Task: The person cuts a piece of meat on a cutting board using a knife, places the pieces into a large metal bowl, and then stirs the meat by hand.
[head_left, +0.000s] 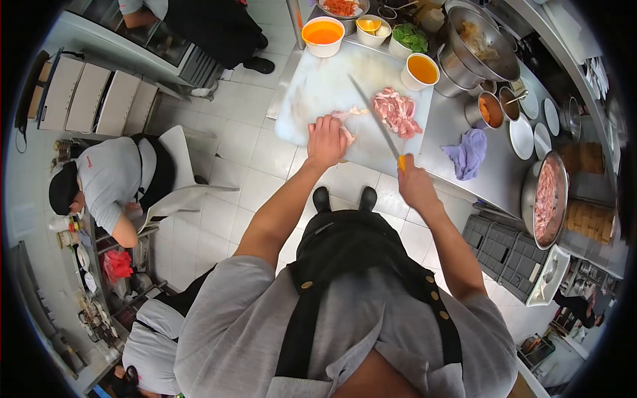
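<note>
My left hand (326, 141) is pressed down, fingers together, on a piece of raw meat (348, 126) near the front edge of the white cutting board (305, 93). In my right hand (417, 182) is a long knife (373, 109) with a yellow handle, its blade angled away from me across the board. A heap of sliced raw meat (397, 113) lies just right of the blade. At the board's right corner stands a white tub of orange liquid (421, 71); another tub of orange liquid (322, 36) stands at its far left.
A purple cloth (467, 155) lies on the steel counter (441, 123) at right. Beyond it are white plates (521, 137) and a steel bowl of meat (547, 199). Pots and a large colander (481, 43) crowd the back. A seated person (119, 172) is at left.
</note>
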The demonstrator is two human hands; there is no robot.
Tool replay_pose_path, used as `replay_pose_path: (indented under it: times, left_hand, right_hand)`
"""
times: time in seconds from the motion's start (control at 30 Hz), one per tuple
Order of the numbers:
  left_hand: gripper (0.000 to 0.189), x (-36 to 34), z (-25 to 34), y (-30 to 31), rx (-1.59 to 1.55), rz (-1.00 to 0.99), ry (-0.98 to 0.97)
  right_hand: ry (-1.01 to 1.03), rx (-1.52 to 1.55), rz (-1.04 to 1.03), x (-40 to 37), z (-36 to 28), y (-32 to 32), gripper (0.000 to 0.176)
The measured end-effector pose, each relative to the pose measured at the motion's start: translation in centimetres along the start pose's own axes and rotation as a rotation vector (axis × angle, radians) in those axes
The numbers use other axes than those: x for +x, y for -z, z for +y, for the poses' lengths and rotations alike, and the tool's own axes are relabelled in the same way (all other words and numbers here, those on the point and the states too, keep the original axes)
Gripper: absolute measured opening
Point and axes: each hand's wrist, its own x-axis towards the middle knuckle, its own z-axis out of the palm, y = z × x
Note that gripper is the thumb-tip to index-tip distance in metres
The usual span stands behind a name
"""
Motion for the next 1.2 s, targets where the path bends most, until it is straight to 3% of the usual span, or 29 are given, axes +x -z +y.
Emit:
replay_pose_path:
  times: [0.13, 0.2, 0.3, 0.4, 0.5, 0.6, 0.7, 0.8, 1.2]
  left_hand:
    - [0.022, -0.1, 0.0, 0.0, -0.015, 0.053, 0.005]
    - [0.021, -0.1, 0.4, 0.3, -0.011, -0.028, 0.016]
    - [0.022, -0.1, 0.4, 0.8, 0.012, -0.068, -0.029]
    - [0.022, -1.0, 0.0, 0.7, -0.038, -0.022, -0.022]
    - [0.021, -1.3, 0.0, 0.1, -0.09, 0.147, 0.014]
    - [0.021, -1.5, 0.6, 0.6, -0.072, 0.06, 0.154]
    - [0.019, -1.3, 1.2, 0.6, -0.143, 0.224, 0.066]
    - [0.016, -1.4, 0.4, 0.4, -0.124, 0.117, -0.002]
    - [0.016, -1.5, -0.6, -0.1, -0.08, 0.118, 0.011]
  right_hand:
    - [0.039, -0.009, -0.155, -1.5, -1.3, -0.1, 0.029]
    - [0.016, 0.047, -0.193, -0.4, -0.7, -2.1, 0.027]
    - [0.13, 0.089, -0.084, 5.8, -1.3, -5.4, 0.029]
    - [0.128, 0.074, -0.051, 8.3, -0.5, -4.3, 0.033]
    - [0.088, 0.079, -0.089, 3.7, -0.5, -0.8, 0.035]
    - [0.074, 0.096, -0.139, 0.2, -0.1, -0.9, 0.035]
    - [0.07, 0.146, -0.169, -1.4, 0.2, -1.5, 0.033]
    - [0.038, 0.199, -0.215, -2.3, -0.7, -1.2, 0.031]
    - [0.04, 0.082, -0.341, -2.7, -1.9, -0.7, 0.038]
